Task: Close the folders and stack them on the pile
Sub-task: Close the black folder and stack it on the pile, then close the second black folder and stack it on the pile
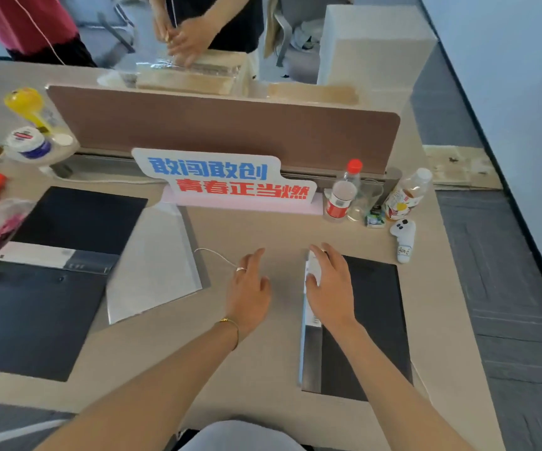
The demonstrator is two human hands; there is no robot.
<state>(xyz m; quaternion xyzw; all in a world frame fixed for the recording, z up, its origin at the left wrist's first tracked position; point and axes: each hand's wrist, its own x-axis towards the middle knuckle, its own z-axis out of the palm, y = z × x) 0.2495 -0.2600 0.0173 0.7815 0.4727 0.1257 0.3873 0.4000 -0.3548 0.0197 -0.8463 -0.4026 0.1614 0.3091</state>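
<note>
A closed dark folder (373, 323) with a pale spine lies on the desk at the right, seemingly on top of a pile. My right hand (329, 284) rests flat on its left edge near the spine, fingers spread. Just left of it, my left hand (250, 284) hovers over the bare desk with fingers apart, holding nothing. At the left an open dark folder (51, 281) lies flat, its spine across the middle. A clear plastic sleeve (155, 262) lies beside it, partly overlapping its right edge.
A sign with blue and red characters (227, 180) stands before a brown divider (224, 125). Two bottles (341, 196), a glass and a small white figure (404, 237) sit at the back right. Plastic bags and jars crowd the left edge. Other people stand behind the divider.
</note>
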